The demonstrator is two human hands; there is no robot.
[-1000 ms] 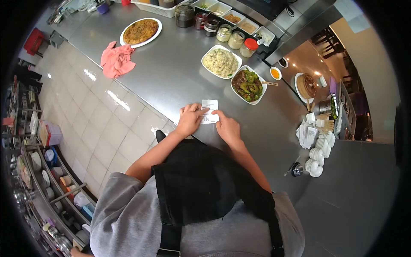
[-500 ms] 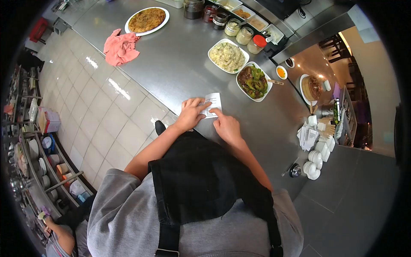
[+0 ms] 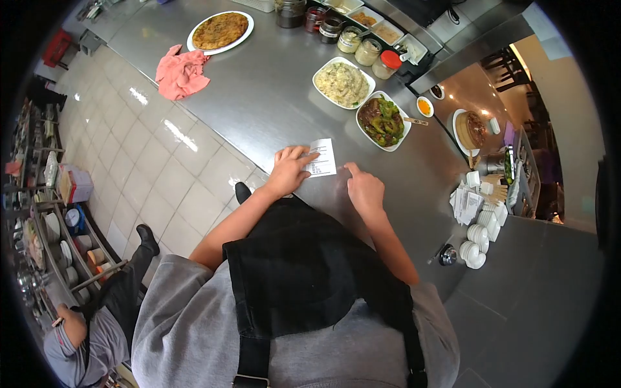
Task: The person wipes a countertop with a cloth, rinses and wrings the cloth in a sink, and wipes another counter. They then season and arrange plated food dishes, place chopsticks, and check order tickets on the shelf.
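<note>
A small printed receipt [image 3: 325,161] lies on the steel counter just in front of me. My left hand [image 3: 290,169] rests over the receipt's left side, fingers spread and lying flat, the index finger reaching onto the print. To the right of the paper and apart from it, my right hand [image 3: 366,190] is on or just above the counter. Its index finger is stretched out, the others are curled, and it holds nothing. Beyond the hands stand a white bowl of greens with dark pieces [image 3: 383,121] and a bowl of fried rice [image 3: 343,84].
An omelette-like round [image 3: 220,31] on a white plate and a pink cloth [image 3: 182,72] are at the counter's far left. Several jars [image 3: 349,40] line the back. Stacked small white dishes [image 3: 475,247] stand at right. Another person [image 3: 97,336] is behind at lower left.
My right hand has lifted off the receipt and moved right, uncovering more print. My left hand stays on it. The other person at lower left has come further into view.
</note>
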